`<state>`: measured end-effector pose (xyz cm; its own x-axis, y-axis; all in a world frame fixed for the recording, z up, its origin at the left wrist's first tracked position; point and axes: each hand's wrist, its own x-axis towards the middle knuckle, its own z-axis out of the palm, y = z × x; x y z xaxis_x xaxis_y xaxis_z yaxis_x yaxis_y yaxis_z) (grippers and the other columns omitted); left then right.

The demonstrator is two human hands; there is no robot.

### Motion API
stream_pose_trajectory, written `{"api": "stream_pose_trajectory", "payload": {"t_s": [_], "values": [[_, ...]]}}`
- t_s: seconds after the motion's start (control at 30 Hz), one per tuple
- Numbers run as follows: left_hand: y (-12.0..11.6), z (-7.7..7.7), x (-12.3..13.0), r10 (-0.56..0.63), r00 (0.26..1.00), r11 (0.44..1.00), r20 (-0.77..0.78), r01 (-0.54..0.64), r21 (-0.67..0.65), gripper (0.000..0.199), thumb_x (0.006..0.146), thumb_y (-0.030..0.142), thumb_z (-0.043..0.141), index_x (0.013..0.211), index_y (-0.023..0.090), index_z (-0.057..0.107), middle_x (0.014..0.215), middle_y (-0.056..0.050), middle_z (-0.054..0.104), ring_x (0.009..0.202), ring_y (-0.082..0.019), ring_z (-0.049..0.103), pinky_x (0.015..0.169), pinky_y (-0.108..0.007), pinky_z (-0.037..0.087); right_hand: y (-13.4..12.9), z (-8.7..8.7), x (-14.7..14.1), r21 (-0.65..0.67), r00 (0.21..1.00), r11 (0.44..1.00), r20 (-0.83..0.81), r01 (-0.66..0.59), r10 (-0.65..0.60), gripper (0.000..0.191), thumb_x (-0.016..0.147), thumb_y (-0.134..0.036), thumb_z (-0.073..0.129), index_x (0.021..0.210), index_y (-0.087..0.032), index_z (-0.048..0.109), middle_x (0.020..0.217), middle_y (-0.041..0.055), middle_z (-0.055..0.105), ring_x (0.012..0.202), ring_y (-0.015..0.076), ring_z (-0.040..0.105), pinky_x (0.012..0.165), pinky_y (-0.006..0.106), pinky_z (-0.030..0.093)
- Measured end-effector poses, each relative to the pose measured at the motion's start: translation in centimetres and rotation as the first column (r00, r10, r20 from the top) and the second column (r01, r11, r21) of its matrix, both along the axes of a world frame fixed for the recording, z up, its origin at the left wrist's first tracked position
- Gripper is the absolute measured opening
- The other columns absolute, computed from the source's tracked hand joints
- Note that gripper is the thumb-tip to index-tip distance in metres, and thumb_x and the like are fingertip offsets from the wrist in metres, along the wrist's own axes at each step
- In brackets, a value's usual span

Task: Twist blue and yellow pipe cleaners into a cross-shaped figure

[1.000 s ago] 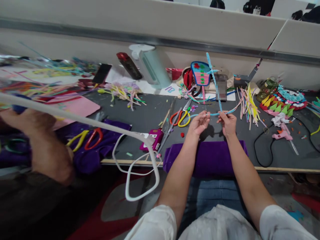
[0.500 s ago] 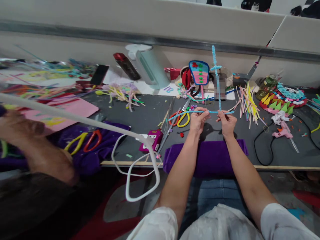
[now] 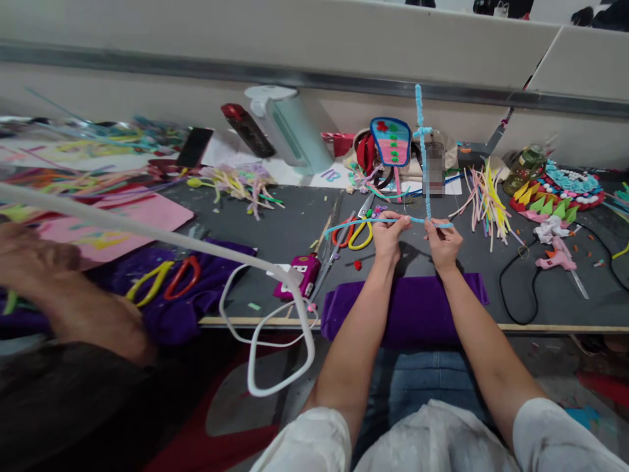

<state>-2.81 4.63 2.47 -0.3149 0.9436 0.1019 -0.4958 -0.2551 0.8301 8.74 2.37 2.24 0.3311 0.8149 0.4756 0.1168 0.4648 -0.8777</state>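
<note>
The person's hands are apart, side by side above the dark grey worktable (image 3: 246,239). The left hand (image 3: 388,237) pinches a light-blue chenille stem (image 3: 348,225) between thumb and fingers. The right hand (image 3: 443,244) is closed on the same stem at its junction with the lower end of an upright blue chenille rod (image 3: 427,170); whether the two parts are fastened there cannot be told. The chenille stem runs roughly level: its long free end extends beyond the left hand, and a short end projects past the right. The upright rod carries a short crosspiece (image 3: 422,132) in its upper part.

Below the wrists, a folded purple cloth (image 3: 417,308) lies along the table edge. Scissors with red and yellow handles (image 3: 364,210) lie beside the left hand, partly beneath the stem's long end. A small red piece (image 3: 358,265) lies near the left wrist. To the right of the right hand are a bundle of multicoloured chenille stems (image 3: 491,206) and a pink glue gun (image 3: 557,255) with a black cord (image 3: 501,288). Behind the hands stands a blue-bordered decorated panel (image 3: 392,141) on a pink stem. At far left, a co-worker's hand (image 3: 37,255) is near a pink sheet (image 3: 162,213); its grip is unclear
</note>
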Motion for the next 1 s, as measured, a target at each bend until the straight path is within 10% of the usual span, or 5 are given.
{"api": "stream_pose_trajectory", "payload": {"t_s": [1.0], "values": [[-0.7, 0.1, -0.7, -0.387, 0.890, 0.915, 0.241, 0.403, -0.018, 0.023, 0.066, 0.018, 0.078, 0.084, 0.016, 0.063, 0.065, 0.002, 0.062, 0.061, -0.008, 0.061, 0.063, -0.019, 0.054, 0.9, 0.9, 0.0, -0.167, 0.874, 0.939, -0.441, -0.302, 0.203, 0.029, 0.065, -0.042, 0.075, 0.077, -0.016, 0.067, 0.057, -0.0029, 0.062, 0.043, 0.0077, 0.052, 0.042, 0.022, 0.049]]}}
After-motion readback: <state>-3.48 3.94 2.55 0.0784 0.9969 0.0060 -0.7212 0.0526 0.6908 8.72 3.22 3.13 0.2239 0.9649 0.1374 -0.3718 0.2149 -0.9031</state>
